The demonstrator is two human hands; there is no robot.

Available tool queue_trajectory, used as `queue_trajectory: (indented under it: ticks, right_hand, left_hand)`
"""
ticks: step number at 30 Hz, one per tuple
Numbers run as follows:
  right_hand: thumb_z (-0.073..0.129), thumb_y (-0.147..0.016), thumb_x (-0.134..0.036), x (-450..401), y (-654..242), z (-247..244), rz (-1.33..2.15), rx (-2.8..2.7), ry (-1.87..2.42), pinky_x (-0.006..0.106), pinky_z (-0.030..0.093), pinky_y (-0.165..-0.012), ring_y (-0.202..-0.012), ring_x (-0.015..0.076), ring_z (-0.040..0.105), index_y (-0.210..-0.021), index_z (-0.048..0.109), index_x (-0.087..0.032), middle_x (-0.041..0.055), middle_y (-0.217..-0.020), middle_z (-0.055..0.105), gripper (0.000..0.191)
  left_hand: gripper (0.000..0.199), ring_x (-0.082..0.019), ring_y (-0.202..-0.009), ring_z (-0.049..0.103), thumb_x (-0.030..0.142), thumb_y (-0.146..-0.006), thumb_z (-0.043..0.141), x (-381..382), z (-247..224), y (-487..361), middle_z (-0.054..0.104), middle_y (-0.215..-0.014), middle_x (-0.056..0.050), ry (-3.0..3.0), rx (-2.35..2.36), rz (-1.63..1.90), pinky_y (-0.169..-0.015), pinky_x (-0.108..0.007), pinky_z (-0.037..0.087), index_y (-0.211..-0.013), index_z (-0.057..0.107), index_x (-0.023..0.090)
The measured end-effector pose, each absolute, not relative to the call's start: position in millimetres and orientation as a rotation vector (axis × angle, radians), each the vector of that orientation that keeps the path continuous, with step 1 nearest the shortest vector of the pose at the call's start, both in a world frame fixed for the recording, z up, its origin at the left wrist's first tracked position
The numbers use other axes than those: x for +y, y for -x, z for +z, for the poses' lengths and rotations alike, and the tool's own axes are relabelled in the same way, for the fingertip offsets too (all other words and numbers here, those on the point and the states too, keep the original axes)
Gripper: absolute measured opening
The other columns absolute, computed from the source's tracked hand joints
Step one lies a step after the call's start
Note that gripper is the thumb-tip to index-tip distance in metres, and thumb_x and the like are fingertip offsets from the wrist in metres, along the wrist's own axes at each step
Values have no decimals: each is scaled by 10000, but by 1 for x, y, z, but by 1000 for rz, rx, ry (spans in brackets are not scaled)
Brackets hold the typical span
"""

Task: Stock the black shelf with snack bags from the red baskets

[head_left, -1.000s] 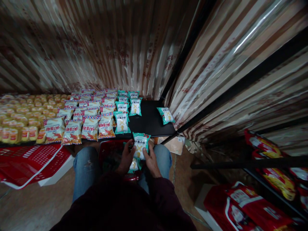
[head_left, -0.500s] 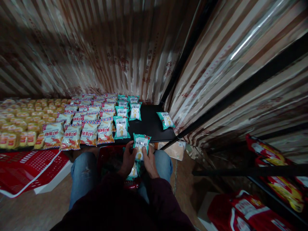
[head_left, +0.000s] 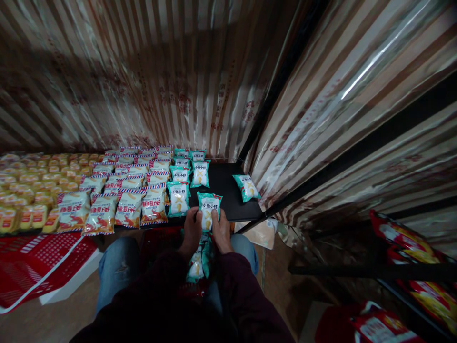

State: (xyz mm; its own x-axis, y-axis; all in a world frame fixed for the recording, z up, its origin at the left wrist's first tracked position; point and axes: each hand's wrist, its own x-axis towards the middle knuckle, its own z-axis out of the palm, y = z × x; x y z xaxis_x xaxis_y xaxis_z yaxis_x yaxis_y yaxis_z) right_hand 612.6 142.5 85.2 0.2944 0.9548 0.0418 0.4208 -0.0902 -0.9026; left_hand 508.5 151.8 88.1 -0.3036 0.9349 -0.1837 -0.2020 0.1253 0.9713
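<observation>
Between both hands I hold a teal-and-white snack bag (head_left: 207, 209) upright at the front edge of the black shelf (head_left: 224, 183). My left hand (head_left: 193, 228) is closed on its left side, my right hand (head_left: 222, 231) on its right side. Beyond it, teal snack bags (head_left: 179, 198) of the same kind stand in two short rows. One more teal bag (head_left: 246, 187) lies apart at the shelf's right end. Below my hands, further teal bags (head_left: 196, 264) sit in a dark red basket between my knees.
White-and-orange snack bags (head_left: 129, 208) fill the shelf's middle, with yellow packaged cakes (head_left: 24, 190) farther left. A red basket (head_left: 39, 267) is at lower left. Black rack posts (head_left: 271, 90) and striped sheeting (head_left: 185, 81) close off the back and right. Red-and-yellow bags (head_left: 410, 238) lie on a right-hand rack.
The held bag has moved slightly forward, toward the shelf's edge and its teal rows. More of the teal bags in the basket below now show. The camera view has tilted up slightly.
</observation>
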Motion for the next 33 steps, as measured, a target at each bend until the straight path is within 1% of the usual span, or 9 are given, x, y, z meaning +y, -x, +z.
queue_trajectory:
  ticks: [5,11,13,16,19,22,25,28,33]
  right_hand:
    - [351,-897,-581,160,-614,87,721,-1311,1699,296,468,-685,-794,230,656,-1100,573,-191,98,-910,703,492]
    - [322,-895,-615,177,-615,83,729,-1306,1677,284,466,-687,-789,216,648,-1091,577,-171,103,-918,699,549]
    - [315,-898,-611,183,-616,82,721,-1318,1686,284,466,-699,-796,215,648,-1093,577,-171,101,-920,698,548]
    - [308,-905,-598,194,-617,82,707,-1327,1748,283,463,-710,-809,216,650,-1094,585,-178,96,-914,701,537]
    - [309,-919,-565,204,-617,81,683,-1348,1837,285,456,-705,-810,221,651,-1099,591,-180,98,-915,703,509]
    - [306,-932,-531,213,-616,81,642,-1378,1889,295,450,-706,-808,232,652,-1118,587,-179,104,-926,701,487]
    - [299,-937,-520,221,-614,81,625,-1403,1900,304,449,-725,-824,239,653,-1141,581,-178,111,-954,699,488]
    - [294,-936,-512,229,-612,80,615,-1414,1861,318,451,-760,-866,247,649,-1148,583,-167,120,-1001,694,498]
    - [280,-926,-535,242,-611,77,556,-1389,1765,332,450,-823,-943,246,626,-1112,610,-156,129,-1046,673,536]
  left_hand:
    - [148,-228,-906,584,214,-741,612,166,91,-511,619,-887,-41,-783,1390,1456,-915,-361,423,-876,554,222]
    - [153,-240,-940,588,210,-769,567,178,84,-515,620,-910,-62,-874,1456,1433,-945,-382,419,-921,554,219]
    - [195,-238,-961,594,219,-780,551,181,79,-518,628,-972,-82,-928,1462,1433,-951,-386,426,-974,556,208]
    - [288,-242,-1049,588,222,-808,490,185,73,-521,622,-1107,-123,-1065,1521,1399,-986,-408,422,-1086,546,170]
    - [393,-256,-1152,549,218,-831,430,187,72,-523,583,-1231,-169,-1210,1631,1338,-1033,-430,394,-1201,513,115]
    - [470,-261,-1230,502,210,-844,408,190,72,-524,531,-1318,-194,-1271,1689,1295,-1067,-411,371,-1291,460,75]
    - [496,-248,-1264,478,206,-844,419,195,70,-524,515,-1352,-173,-1297,1688,1283,-1092,-383,351,-1327,438,93]
    - [498,-238,-1279,463,217,-851,430,201,64,-522,509,-1371,-149,-1337,1646,1272,-1104,-380,340,-1340,433,125]
    - [490,-220,-1340,400,204,-871,403,212,57,-520,435,-1445,-149,-1417,1639,1265,-1141,-388,293,-1353,425,123]
